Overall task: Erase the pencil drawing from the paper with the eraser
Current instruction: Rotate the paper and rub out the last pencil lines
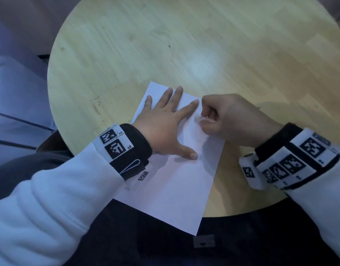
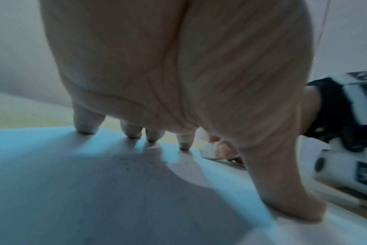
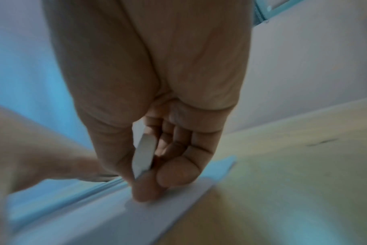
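Observation:
A white sheet of paper (image 1: 176, 181) lies tilted on the round wooden table (image 1: 184, 45), its near corner hanging over the table's front edge. My left hand (image 1: 165, 123) presses flat on the sheet's upper part with fingers spread; the fingertips (image 2: 84, 129) touch the paper (image 2: 94, 190). My right hand (image 1: 223, 118) pinches a small white eraser (image 1: 199, 120) against the paper near its right edge, beside my left index finger. In the right wrist view the eraser (image 3: 144, 155) sits between thumb and fingers above the paper (image 3: 157, 203). No pencil marks show clearly.
Bare wood of the table stretches behind and to the right of the paper. A dark scuff mark (image 1: 97, 97) lies on the wood at the left. Dark clothing (image 1: 242, 242) fills the foreground below the table edge. Blue-white boards (image 1: 15, 104) stand at the far left.

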A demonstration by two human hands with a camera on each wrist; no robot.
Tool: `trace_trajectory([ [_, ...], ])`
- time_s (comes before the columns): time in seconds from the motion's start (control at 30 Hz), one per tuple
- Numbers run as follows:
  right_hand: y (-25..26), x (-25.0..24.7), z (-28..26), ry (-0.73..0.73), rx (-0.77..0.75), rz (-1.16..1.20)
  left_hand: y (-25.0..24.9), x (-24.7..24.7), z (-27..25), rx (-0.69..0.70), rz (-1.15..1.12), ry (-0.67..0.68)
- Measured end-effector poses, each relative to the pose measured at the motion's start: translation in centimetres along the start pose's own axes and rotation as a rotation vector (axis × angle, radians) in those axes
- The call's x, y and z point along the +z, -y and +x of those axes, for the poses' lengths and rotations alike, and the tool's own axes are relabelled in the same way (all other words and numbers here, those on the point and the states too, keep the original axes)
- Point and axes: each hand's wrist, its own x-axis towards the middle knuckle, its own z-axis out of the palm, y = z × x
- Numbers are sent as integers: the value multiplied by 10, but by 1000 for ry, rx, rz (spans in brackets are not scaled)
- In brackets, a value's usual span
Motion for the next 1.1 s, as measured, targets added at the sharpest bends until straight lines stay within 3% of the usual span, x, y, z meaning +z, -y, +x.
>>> trace_trajectory([
  [0.1,16,8,-14,281,-71,-7,-2,0,0,-2,9,4],
  [0.13,15,5,-13,311,-64,-24,-2,-1,0,-3,12,6],
  [0.3,-6,-7,2,-12,5,-38,-1,-1,-1,-7,0,9],
  [0.43,9,4,-11,227,-41,-12,-2,0,0,-3,3,-1],
  [0.6,-5,-7,4,10,2,-19,0,1,1,-5,4,12],
  [0.73,10,5,-10,248,-52,-7,-1,0,0,0,-2,5],
  [0.77,8,3,-9,252,-43,-6,-1,-1,0,1,-5,6],
  [0.87,-1,-5,2,59,-13,-11,-1,0,0,4,-7,12],
  [0.93,1,-2,1,40,-12,-5,0,0,0,11,-10,11],
  [1.1,6,-8,-7,343,32,-3,-1,1,-1,62,-45,-9],
])
